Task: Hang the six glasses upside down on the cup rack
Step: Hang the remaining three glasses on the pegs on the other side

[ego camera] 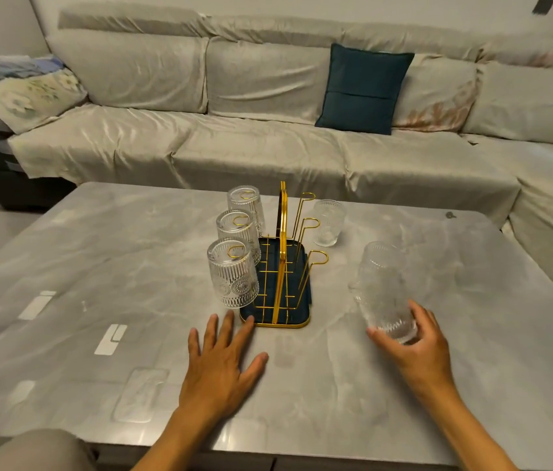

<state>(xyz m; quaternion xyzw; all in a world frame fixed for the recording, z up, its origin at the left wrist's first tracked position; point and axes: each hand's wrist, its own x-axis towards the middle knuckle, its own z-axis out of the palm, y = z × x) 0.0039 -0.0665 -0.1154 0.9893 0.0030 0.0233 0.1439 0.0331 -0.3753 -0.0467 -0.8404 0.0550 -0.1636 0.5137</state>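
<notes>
A grey marbled tabletop (105, 253) fills the near part of the scene, with a sofa (268, 154) draped in pale cloth along its far side and a floral cushion (30, 95) at the sofa's left end.

Left of centre, the left hand (222, 360) lies flat on the tabletop, palm down, fingers spread wide and holding nothing — its fingertips just beside the near left corner of the cup rack (280, 283). The rack is a dark blue tray with gold wire pegs and a tall gold handle in the middle. On its left side three ribbed glasses hang upside down on pegs in a row: the near hung glass (232, 273), the middle hung glass (238, 234) and the far hung glass (246, 207). The three pegs on the rack's right side are bare.

Right of the rack, toward the far side, an upright glass (328, 223) stands on the tabletop near the far pegs. Nearer and further right, the right hand (411, 345) is curled around the lower end of a blurred glass (383, 290), thumb on its left and fingers on its right; the glass is tilted, its free end leaning away to the left. Whether it touches the tabletop cannot be told.

On the sofa behind, right of centre, leans a dark teal cushion (365, 88).
</notes>
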